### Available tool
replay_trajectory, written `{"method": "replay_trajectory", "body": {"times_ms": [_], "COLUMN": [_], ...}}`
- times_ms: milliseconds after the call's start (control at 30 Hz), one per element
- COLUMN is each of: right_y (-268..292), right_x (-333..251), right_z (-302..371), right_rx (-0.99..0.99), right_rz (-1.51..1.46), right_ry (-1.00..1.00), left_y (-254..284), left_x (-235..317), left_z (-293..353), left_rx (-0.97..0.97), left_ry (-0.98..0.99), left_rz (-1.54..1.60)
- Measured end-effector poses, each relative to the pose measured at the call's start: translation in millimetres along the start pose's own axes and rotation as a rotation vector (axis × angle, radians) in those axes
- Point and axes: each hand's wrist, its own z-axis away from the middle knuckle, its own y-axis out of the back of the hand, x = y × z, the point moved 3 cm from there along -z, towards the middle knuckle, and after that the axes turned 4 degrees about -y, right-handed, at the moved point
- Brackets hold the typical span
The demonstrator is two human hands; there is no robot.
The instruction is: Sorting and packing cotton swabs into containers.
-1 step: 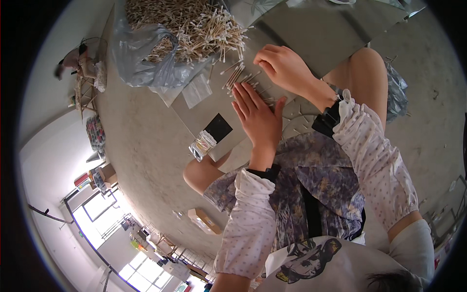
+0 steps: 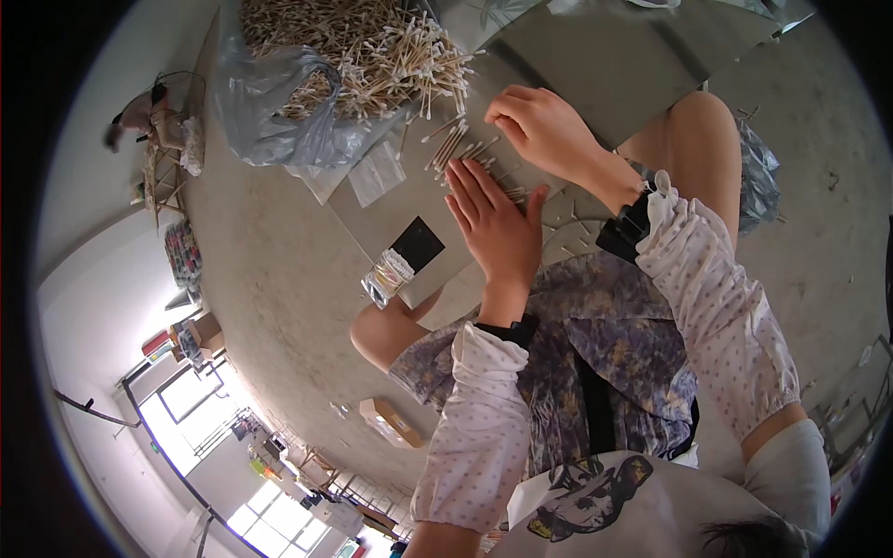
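Observation:
My left hand (image 2: 495,228) lies flat with its fingers stretched out over a few loose cotton swabs on the glass-like tabletop (image 2: 349,219). Swab tips and sticks show around its fingertips and thumb. Just ahead of those fingers, a small group of cotton swabs (image 2: 450,144) lies side by side. My right hand (image 2: 544,130) is to the right of them, its fingers curled in; whatever they may hold is hidden. Beyond the hands, a big heap of cotton swabs (image 2: 372,60) spills out of a grey plastic bag (image 2: 270,107).
Flat clear plastic bags (image 2: 378,175) lie left of the swabs. A clear packet of swabs (image 2: 387,274) sits by a black card (image 2: 418,244) at the near left edge. Fallen swabs dot the floor. An open cardboard box (image 2: 390,423) stands lower left; another person (image 2: 158,121) sits far left.

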Motion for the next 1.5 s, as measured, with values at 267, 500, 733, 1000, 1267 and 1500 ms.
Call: {"method": "replay_trajectory", "body": {"times_ms": [267,500,733,1000,1267,1500], "right_y": [-1.6,-0.8,2.1,3.0,-1.8,1.4], "right_x": [0.3,0.8,-0.2,9.4,-1.7,12.4], "right_z": [0.6,-1.7,-3.2,5.5,-3.0,0.1], "right_rx": [0.065,0.05,0.023,0.01,0.0,0.011], "right_rz": [0.015,-0.002,-0.003,0.001,-0.008,0.011], "right_ry": [0.041,0.038,0.028,0.004,0.071,0.099], "left_y": [-2.5,10.9,28.1,108.8,176.7,248.9], "left_x": [-11.2,-39.8,-51.6,-14.6,76.6,122.5], "left_z": [-6.8,-46.0,-31.7,15.2,1.4,43.0], "left_rx": [0.032,0.079,-0.015,0.104,0.089,0.21], "left_ry": [-0.002,-0.086,-0.12,0.417,0.164,0.525], "left_rz": [0.005,0.126,0.18,1.227,2.274,2.668]}}
